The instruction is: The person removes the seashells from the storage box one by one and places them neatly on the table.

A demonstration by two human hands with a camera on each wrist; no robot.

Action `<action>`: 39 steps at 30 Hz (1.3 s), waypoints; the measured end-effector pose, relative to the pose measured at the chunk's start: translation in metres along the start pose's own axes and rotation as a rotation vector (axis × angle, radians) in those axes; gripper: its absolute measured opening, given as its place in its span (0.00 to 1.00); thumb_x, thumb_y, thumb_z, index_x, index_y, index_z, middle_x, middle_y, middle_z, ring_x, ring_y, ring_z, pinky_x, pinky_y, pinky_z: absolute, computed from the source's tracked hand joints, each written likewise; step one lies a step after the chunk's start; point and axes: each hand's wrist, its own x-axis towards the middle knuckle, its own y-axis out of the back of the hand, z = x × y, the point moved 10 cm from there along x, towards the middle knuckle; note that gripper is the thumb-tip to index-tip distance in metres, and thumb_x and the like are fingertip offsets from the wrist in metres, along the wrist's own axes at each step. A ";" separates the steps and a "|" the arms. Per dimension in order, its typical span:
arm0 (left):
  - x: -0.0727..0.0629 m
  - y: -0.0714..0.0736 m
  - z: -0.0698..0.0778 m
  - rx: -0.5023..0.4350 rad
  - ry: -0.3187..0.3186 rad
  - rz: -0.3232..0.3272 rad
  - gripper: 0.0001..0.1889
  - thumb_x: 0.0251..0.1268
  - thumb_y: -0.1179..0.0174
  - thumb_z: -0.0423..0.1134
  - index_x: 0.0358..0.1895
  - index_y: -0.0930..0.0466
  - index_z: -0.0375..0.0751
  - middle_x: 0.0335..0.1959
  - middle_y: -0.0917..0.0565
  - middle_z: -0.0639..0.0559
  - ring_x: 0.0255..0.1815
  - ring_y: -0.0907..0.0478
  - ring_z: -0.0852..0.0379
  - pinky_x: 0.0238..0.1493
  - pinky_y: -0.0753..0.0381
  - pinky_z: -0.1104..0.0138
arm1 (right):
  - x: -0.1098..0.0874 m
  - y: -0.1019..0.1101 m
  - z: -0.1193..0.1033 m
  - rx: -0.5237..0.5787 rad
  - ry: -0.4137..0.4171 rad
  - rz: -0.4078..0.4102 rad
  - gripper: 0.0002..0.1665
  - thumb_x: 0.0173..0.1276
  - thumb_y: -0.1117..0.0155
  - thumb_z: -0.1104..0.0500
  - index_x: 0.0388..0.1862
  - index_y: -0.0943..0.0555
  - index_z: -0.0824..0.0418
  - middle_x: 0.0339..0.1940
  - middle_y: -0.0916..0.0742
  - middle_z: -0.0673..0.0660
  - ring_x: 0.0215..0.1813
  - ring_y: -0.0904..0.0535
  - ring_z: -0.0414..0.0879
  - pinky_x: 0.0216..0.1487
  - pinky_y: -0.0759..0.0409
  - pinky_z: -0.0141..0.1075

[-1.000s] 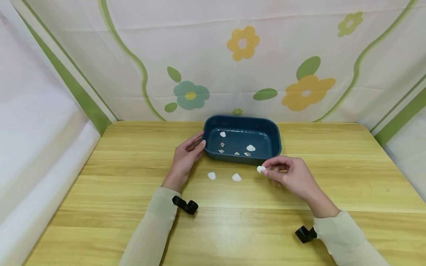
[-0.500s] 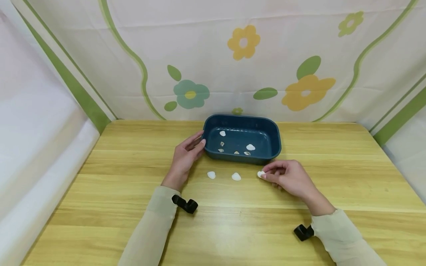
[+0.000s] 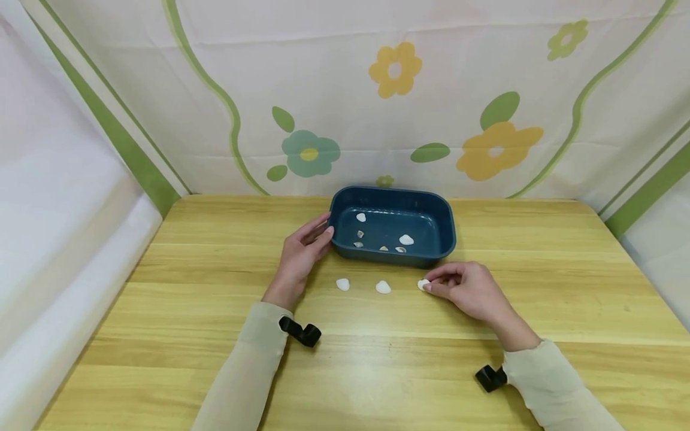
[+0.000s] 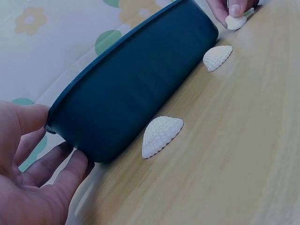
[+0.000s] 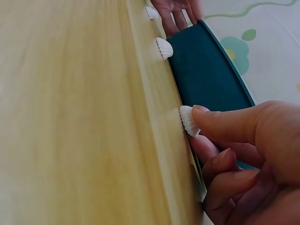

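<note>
My right hand (image 3: 474, 291) pinches a white seashell (image 5: 188, 121) between thumb and fingers, low at the tabletop in front of the blue bin's right end. Two more white seashells lie on the table in a row with it: a middle shell (image 3: 383, 287) and a left shell (image 3: 342, 284), ridged side up in the left wrist view. Against the left end of the dark blue plastic bin (image 4: 136, 79) rests my left hand (image 3: 299, 256), its fingers spread and touching the rim and lower corner. Inside the bin lie two white shells (image 3: 406, 240) and several small brownish shells (image 3: 401, 249).
The bin stands near the back edge of the wooden table (image 3: 356, 377). Behind it hangs a white cloth (image 3: 345, 72) printed with flowers and leaves. Black wrist cameras (image 3: 300, 332) sit at both cuffs.
My right hand has come down and slightly nearer with the pinched shell, into line with the other two. The left hand stays at the bin.
</note>
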 end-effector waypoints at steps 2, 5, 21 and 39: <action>0.000 0.000 -0.001 0.002 0.003 0.001 0.21 0.79 0.33 0.44 0.70 0.16 0.61 0.74 0.19 0.53 0.74 0.20 0.56 0.74 0.20 0.59 | -0.001 0.000 0.000 -0.001 0.002 0.002 0.11 0.70 0.21 0.51 0.45 0.06 0.55 0.36 0.09 0.51 0.32 0.21 0.45 0.31 0.25 0.32; 0.000 -0.001 0.000 0.004 -0.005 -0.003 0.21 0.79 0.33 0.44 0.71 0.17 0.61 0.74 0.19 0.52 0.74 0.20 0.54 0.75 0.20 0.58 | -0.001 0.000 0.000 -0.006 0.006 0.011 0.10 0.70 0.20 0.52 0.45 0.06 0.55 0.36 0.08 0.51 0.32 0.21 0.45 0.31 0.25 0.31; -0.002 -0.001 0.001 -0.003 -0.017 -0.008 0.21 0.79 0.33 0.43 0.71 0.17 0.59 0.74 0.19 0.51 0.74 0.20 0.53 0.75 0.19 0.57 | -0.002 0.001 -0.005 -0.052 0.036 0.038 0.07 0.70 0.20 0.53 0.44 0.06 0.53 0.35 0.09 0.50 0.32 0.22 0.44 0.31 0.27 0.31; -0.001 0.000 0.000 -0.004 -0.015 -0.007 0.21 0.79 0.33 0.43 0.71 0.16 0.60 0.74 0.19 0.52 0.74 0.20 0.54 0.74 0.20 0.58 | -0.003 0.001 -0.005 -0.037 0.025 0.033 0.08 0.69 0.20 0.52 0.44 0.06 0.53 0.36 0.09 0.50 0.32 0.22 0.44 0.31 0.26 0.31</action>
